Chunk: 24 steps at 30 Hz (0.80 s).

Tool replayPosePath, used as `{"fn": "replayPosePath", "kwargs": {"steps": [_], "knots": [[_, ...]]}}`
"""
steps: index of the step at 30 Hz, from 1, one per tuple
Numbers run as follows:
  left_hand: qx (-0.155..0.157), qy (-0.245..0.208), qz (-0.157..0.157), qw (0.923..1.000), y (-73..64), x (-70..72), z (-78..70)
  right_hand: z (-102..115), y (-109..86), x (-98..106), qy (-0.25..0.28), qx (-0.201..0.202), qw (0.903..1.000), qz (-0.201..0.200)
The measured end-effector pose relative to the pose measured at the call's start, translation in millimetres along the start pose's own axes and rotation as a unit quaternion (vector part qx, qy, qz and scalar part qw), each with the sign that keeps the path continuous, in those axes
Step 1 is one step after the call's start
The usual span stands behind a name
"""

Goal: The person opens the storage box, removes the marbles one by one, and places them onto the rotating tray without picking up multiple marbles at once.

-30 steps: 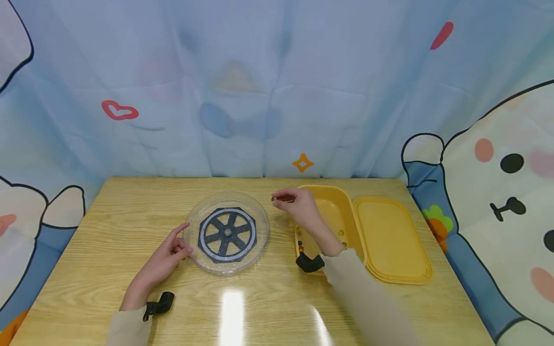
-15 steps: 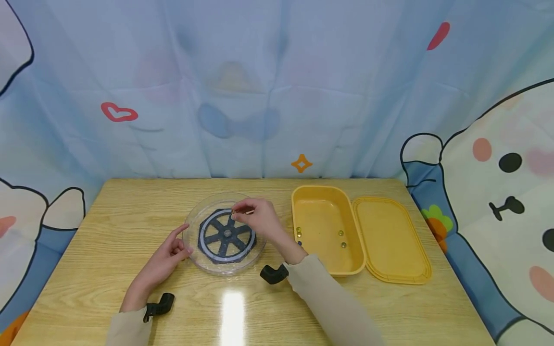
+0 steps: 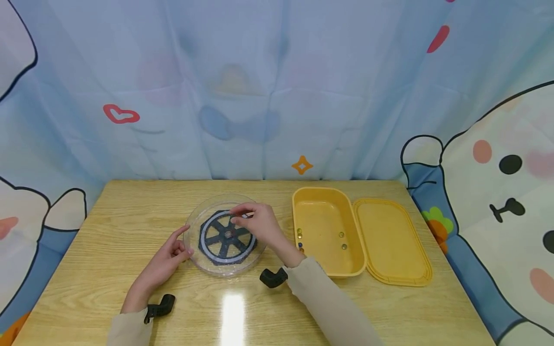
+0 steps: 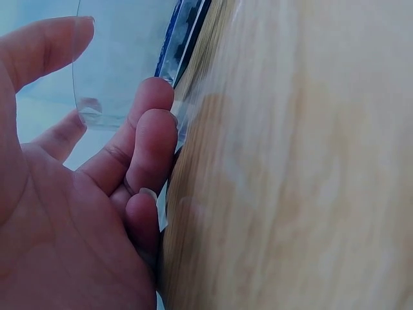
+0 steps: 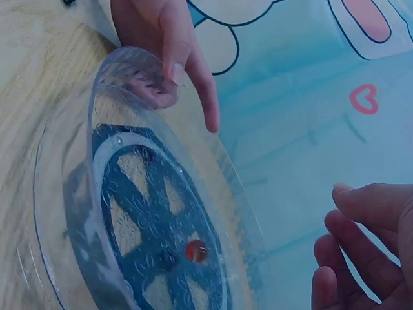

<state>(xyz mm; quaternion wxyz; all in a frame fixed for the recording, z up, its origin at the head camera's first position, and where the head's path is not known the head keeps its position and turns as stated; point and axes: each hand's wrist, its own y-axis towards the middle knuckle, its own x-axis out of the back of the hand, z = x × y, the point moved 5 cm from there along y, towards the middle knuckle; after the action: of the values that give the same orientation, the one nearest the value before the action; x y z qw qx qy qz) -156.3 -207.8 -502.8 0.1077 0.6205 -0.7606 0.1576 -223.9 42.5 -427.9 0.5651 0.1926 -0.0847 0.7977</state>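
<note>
A clear round dish (image 3: 196, 226) stands on the table, with a dark six-spoked wheel shape (image 3: 223, 250) seen through its base. Whether the shape lies in or under the dish I cannot tell. My left hand (image 3: 162, 262) rests at the dish's left side, its thumb and index finger spread against the rim and the other fingers bent. Above the dish's far right part hovers my right hand (image 3: 259, 222), thumb and index finger slightly apart, nothing visible between them. A red marble (image 5: 197, 251) appears inside the dish in the right wrist view.
To the right stands a yellow box (image 3: 320, 192) with several small marbles, including a yellowish one (image 3: 341, 234) and a blue one (image 3: 300, 245). Its yellow lid (image 3: 394, 240) lies beside it. A patterned blue curtain (image 3: 242, 96) hangs behind the wooden table (image 3: 143, 206).
From beside the yellow box, my right hand has moved left over the dish, carrying a marble. Its fingertips have since parted and the marble is gone from them. My left hand stays put.
</note>
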Motion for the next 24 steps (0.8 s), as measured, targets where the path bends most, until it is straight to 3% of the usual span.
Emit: {"fn": "replayPosePath", "kwargs": {"steps": [8,14,24], "knots": [[-0.001,-0.005,0.005,1.0,-0.6,-0.5,-1.6,-1,0.3,33,0.002,0.0,0.999,-0.046],[-0.004,-0.001,0.007,1.0,-0.1,-0.1,-2.0,-2,-3.9,72,-0.017,-0.021,0.9979,-0.059],[-0.007,0.004,0.005,1.0,-0.1,0.3,-1.4,-26,-17.6,142,-0.021,-0.051,0.995,-0.083]]}}
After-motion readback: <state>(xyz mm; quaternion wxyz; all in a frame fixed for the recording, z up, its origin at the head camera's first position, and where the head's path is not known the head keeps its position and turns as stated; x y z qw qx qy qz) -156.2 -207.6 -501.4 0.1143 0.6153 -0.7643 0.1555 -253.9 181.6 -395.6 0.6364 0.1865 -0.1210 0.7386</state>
